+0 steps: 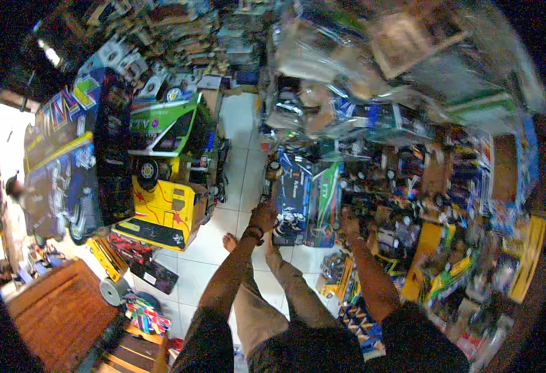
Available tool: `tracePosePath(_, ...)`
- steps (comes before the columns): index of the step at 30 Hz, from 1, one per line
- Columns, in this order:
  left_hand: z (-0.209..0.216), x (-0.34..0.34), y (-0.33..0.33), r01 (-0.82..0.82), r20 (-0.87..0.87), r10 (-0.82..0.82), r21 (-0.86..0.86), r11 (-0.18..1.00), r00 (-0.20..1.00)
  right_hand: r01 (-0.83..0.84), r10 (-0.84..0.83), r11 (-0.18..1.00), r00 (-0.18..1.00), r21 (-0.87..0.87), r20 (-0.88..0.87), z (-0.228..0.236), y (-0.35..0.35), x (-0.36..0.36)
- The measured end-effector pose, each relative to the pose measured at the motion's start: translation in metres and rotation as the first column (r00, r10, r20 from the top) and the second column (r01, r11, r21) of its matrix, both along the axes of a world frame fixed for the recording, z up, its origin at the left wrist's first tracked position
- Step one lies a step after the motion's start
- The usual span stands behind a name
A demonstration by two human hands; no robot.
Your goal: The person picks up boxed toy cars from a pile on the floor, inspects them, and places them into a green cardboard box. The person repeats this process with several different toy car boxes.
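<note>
Between my two hands is a model truck (308, 199) with a dark blue and green printed body, held over the floor in front of my legs. My left hand (264, 217) grips its near left side, where a dark wheel shows just beyond. On the opposite side, my right hand (350, 225) is closed at the green edge; its fingers are dark and partly blurred against the models behind.
At left stand a yellow model truck (164, 208), a green-sided one (161, 127) and a large dark one (61, 161). Crowded models fill the right, beside a yellow board (421, 261). A narrow tiled floor strip (235, 124) runs between. A brown wooden panel (61, 311) lies lower left.
</note>
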State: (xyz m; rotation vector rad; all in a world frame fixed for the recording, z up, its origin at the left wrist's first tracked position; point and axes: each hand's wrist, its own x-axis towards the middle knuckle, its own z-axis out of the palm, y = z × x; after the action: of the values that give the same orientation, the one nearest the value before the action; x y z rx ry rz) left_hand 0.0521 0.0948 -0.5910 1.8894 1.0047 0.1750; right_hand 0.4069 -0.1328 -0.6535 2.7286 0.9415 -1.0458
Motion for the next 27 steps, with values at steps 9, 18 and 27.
tracePosePath(9, -0.066, 0.053, -0.019, -0.468, 0.099, 0.466, -0.006, 0.884, 0.879, 0.436, -0.367, 0.847, 0.894, 0.304, -0.259, -0.048, 0.039, 0.023)
tracePosePath(18, -0.018, 0.007, -0.04, -0.369, 0.132, 0.42, -0.296, 0.881, 0.898, 0.84, -0.641, 0.475, 0.535, 0.262, -0.55, 0.017, 0.039, -0.019)
tracePosePath(27, 0.083, -0.149, -0.191, -0.493, 0.218, 0.802, -0.69, 0.53, 0.556, 0.873, -0.744, 0.463, 0.475, 0.151, -0.47, 0.095, -0.032, -0.069)
